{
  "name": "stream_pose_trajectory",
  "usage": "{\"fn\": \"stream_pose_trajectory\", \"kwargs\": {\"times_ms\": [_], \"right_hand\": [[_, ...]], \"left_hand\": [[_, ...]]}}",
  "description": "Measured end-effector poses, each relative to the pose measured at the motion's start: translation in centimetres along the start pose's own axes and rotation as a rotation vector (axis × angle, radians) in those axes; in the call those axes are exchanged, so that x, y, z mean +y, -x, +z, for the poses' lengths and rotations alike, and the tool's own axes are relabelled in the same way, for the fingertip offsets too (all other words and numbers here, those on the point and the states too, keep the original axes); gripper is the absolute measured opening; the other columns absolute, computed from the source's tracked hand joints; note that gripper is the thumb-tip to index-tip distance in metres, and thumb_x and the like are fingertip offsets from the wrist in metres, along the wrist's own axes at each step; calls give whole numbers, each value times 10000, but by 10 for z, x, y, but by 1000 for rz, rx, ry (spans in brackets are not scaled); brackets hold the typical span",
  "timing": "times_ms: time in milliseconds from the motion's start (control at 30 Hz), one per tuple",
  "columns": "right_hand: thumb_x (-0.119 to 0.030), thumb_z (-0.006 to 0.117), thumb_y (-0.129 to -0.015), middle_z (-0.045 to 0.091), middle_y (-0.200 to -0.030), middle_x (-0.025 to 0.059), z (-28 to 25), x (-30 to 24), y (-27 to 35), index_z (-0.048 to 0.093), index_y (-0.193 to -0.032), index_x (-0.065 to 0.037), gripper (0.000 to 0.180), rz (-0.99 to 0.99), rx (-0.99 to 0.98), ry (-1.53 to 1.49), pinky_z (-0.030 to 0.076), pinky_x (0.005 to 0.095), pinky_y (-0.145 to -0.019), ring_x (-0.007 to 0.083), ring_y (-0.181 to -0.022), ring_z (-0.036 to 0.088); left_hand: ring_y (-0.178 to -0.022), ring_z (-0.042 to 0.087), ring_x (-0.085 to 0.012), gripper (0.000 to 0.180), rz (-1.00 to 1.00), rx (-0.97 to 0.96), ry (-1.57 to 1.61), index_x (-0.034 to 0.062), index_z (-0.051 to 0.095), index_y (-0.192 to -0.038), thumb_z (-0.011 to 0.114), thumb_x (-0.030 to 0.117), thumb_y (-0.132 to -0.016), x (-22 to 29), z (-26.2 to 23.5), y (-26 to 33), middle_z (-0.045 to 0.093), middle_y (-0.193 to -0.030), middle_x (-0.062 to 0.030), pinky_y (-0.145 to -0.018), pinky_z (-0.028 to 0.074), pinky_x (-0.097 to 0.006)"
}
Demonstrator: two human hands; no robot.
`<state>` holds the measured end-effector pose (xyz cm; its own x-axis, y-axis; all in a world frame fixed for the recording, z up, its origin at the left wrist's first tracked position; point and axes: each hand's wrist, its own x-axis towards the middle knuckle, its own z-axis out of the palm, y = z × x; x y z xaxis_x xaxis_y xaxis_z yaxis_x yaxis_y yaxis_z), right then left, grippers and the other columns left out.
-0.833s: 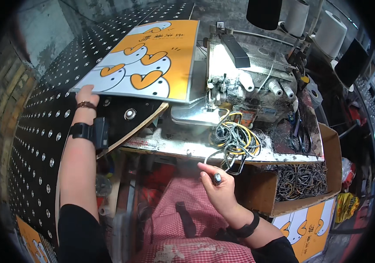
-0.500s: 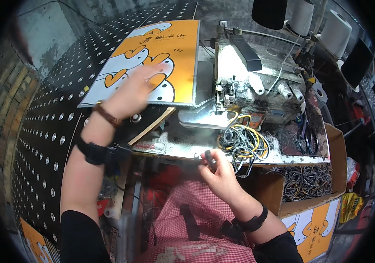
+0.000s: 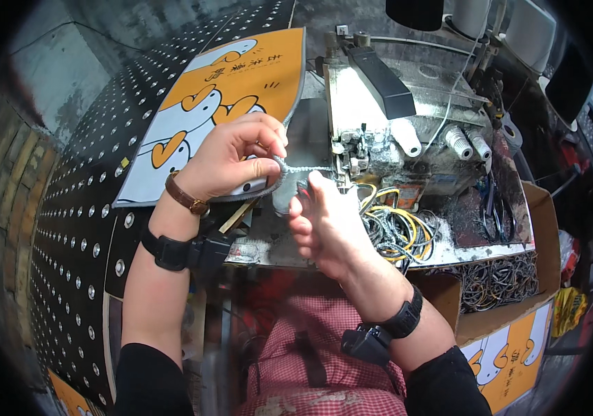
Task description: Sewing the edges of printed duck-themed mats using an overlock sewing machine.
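Observation:
An orange and white mat [image 3: 268,66] with printed cartoon ducks and a grey stitched edge lies to the left of an overlock sewing machine [image 3: 379,149]. My left hand [image 3: 237,156] is closed in a pinch on the mat's near right corner, which is lifted and curled. A thin thread chain [image 3: 307,168] runs from this corner to the machine's needle area. Just below the chain, my right hand [image 3: 331,225] is closed round small dark thread snips [image 3: 302,186], mostly hidden by the fingers. Its thumb points up close to the chain.
Loose black and yellow trimmings [image 3: 400,225] lie on the table's front right. A cardboard box [image 3: 542,229] of similar trimmings stands below. White thread cones [image 3: 528,45] rise at the back right. A black panel with metal studs [image 3: 78,229] spreads to the left.
My left hand has moved from flat on the mat to its near right corner and pinches it. My right hand has risen from the table's front edge to the thread chain. The mat's corner has curled up.

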<state>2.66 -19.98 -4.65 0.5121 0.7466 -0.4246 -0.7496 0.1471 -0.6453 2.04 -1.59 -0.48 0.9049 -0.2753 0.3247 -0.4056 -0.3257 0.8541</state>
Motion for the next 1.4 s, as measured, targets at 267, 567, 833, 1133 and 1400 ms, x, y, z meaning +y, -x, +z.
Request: {"fn": "stream_pose_trajectory", "kwargs": {"times_ms": [267,567,833,1133,1400], "right_hand": [[-466,314,-882,365,-506,-75,3,3,-6,470,-698,-137,408,2,-26,-146,243,193,-388,49,-415,289],[-485,322,-892,364,-505,-68,-2,6,-4,478,-702,-118,442,-10,-77,-152,202,184,-364,43,-389,249],[-482,319,-898,362,-501,-68,-1,7,-6,483,-688,-119,451,-43,-129,-102,196,187,-365,39,-388,241],[-260,384,-913,471,-780,16,15,13,-9,438,-1013,-75,217,-870,102,150,336,191,-558,61,-639,404],[-74,501,-850,479,-794,76,55,28,8,416,-980,-11,167,-1063,-75,451,405,263,-650,119,-723,462]], "left_hand": [[-722,520,-87,89,-38,39,-6,-18,561,-749,594,-82,-699,-3,2,0,497,-859,-36,-603,456,-199],[-724,531,-87,94,-51,52,64,-21,584,-760,618,-68,-687,-1,1,0,515,-877,-39,-625,461,-199],[-714,539,-87,93,-64,53,77,-26,586,-766,633,-52,-689,-4,-1,1,521,-888,-42,-631,465,-198],[-773,528,-86,98,-14,105,120,-11,593,-768,655,-28,-694,-1,-9,4,520,-917,-42,-658,458,-197],[-914,478,-127,153,223,159,428,61,589,-803,704,104,-712,19,-19,42,501,-968,-45,-779,421,-223]]}}
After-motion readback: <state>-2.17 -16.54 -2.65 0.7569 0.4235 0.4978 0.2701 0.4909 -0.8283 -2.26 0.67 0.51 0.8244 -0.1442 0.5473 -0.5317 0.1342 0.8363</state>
